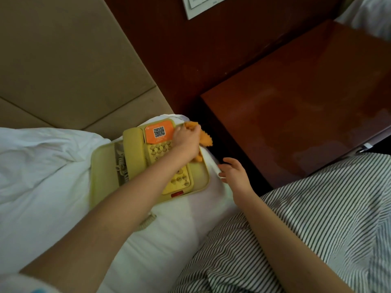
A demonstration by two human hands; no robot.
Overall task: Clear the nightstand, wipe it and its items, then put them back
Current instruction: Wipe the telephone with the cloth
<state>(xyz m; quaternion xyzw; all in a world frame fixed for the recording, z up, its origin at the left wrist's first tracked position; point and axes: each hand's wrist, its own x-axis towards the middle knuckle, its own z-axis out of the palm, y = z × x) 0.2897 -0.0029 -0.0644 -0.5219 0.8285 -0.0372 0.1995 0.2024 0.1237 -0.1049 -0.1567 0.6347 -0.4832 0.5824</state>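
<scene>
A pale yellow desk telephone (135, 163) lies on the white bed (42, 176), its handset in the cradle and an orange QR-code label at its top. My left hand (187, 140) reaches across the keypad and grips an orange cloth (206, 139) at the phone's upper right corner. My right hand (234, 173) hovers with fingers spread, relaxed and holding nothing, just right of the phone at the bed's edge. The reddish-brown nightstand (296, 106) stands to the right with a bare, glossy top that shows damp streaks.
A padded beige headboard (63, 60) rises behind the bed. Dark wood wall panelling with a white switch plate (201, 6) stands behind the nightstand. A dark gap separates bed and nightstand. My striped garment (317, 218) fills the lower right. The phone's coiled cord (148, 222) trails over the sheet.
</scene>
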